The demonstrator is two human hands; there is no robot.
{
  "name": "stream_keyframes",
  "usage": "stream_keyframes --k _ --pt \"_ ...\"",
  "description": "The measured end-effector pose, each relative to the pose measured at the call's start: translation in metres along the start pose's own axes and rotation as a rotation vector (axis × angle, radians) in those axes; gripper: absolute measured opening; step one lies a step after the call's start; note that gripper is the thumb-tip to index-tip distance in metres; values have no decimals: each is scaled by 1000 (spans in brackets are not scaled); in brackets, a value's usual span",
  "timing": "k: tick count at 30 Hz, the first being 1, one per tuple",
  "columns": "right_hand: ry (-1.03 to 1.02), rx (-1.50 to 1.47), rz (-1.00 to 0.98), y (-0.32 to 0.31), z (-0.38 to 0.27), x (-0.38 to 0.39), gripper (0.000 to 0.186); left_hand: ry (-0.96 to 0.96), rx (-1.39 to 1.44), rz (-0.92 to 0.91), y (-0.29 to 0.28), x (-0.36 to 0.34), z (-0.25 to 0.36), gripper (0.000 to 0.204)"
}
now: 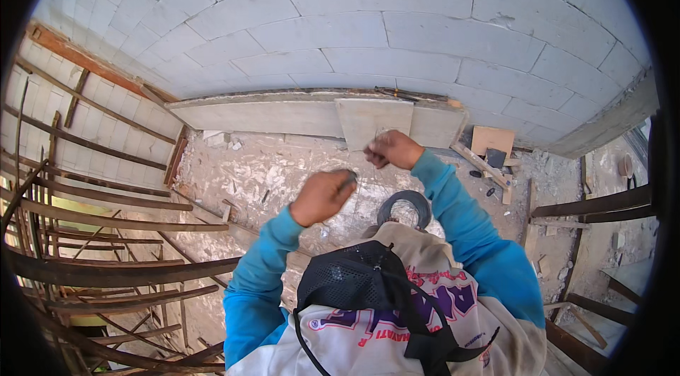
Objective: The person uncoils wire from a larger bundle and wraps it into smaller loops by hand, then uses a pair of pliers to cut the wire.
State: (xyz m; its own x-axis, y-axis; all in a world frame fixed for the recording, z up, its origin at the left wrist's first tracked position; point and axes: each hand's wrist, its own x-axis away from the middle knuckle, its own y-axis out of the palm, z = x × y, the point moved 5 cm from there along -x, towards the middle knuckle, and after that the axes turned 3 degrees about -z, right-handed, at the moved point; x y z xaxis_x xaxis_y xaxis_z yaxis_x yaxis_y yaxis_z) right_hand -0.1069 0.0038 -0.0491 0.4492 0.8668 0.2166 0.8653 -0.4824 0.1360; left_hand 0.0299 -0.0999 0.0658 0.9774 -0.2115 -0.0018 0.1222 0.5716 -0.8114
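Observation:
My left hand (322, 197) is closed in a fist in front of my chest, and a small dark end shows past its fingers, too little to name. My right hand (394, 149) is held a little farther out and to the right, with its fingers curled in a pinch. Whatever may be in that pinch is hidden. The two hands are apart. Below the right forearm is a coil of dark wire or tubing (423, 207), partly hidden by my shirt. A black mesh bag (347, 277) with straps hangs on my chest.
A grey block wall (425, 29) rises ahead, with a long low ledge (262, 115) at its foot and a board (372, 117) leaning on it. Wooden poles (127, 213) crowd the left. Planks (595, 206) and rubble lie to the right on the dusty floor (234, 171).

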Motion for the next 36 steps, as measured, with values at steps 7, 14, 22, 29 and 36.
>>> stream_keyframes --k 7,14,22,29,36 --pt "-300 1157 -246 -4 -11 47 30 -251 -302 88 82 7 -116 18" --pt "-64 370 466 -29 -12 58 24 -71 13 488 61 -21 -53 15" --pt "-336 917 538 -7 -11 37 20 -212 -19 338 128 -42 -53 10" --pt "-538 728 423 -43 -46 71 19 -377 -204 629 64 -2 -179 18" --pt "-513 530 683 -111 -56 79 17 -136 -78 555 -55 -12 -69 17"
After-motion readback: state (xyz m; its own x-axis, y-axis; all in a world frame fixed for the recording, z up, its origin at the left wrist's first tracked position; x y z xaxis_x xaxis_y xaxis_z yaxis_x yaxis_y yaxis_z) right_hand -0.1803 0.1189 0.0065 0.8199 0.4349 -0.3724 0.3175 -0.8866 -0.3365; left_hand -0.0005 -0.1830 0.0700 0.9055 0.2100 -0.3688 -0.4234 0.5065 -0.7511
